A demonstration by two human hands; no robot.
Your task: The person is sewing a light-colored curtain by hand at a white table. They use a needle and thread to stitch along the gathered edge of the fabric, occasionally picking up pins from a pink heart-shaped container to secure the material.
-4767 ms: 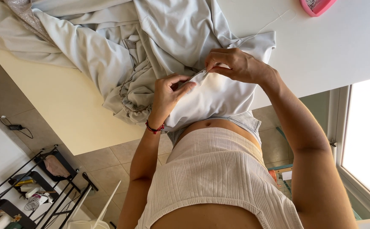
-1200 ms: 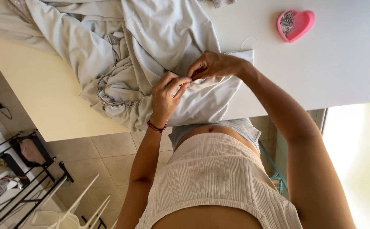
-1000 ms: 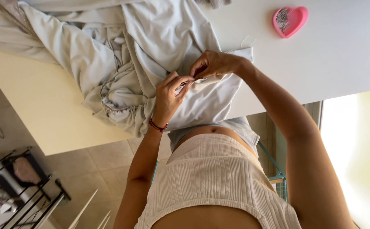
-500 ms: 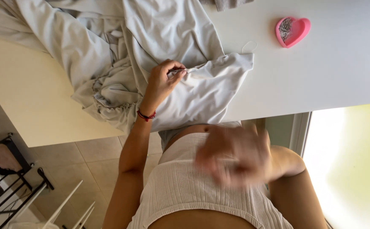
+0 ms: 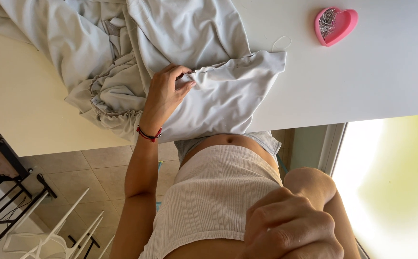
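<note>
Crumpled pale grey garment, seemingly overhanging table edge

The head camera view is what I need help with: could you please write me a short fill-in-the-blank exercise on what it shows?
1. The left hand pinches a fold of the pale grey ____, a garment spread on the white table.
2. The pink pin holder on the table has the shape of a ____.
3. On the left wrist sits a thin ____ bracelet.
4. The right hand, near the camera, is off the table and closed into a ____.

Missing words: fabric; heart; red; fist
</note>
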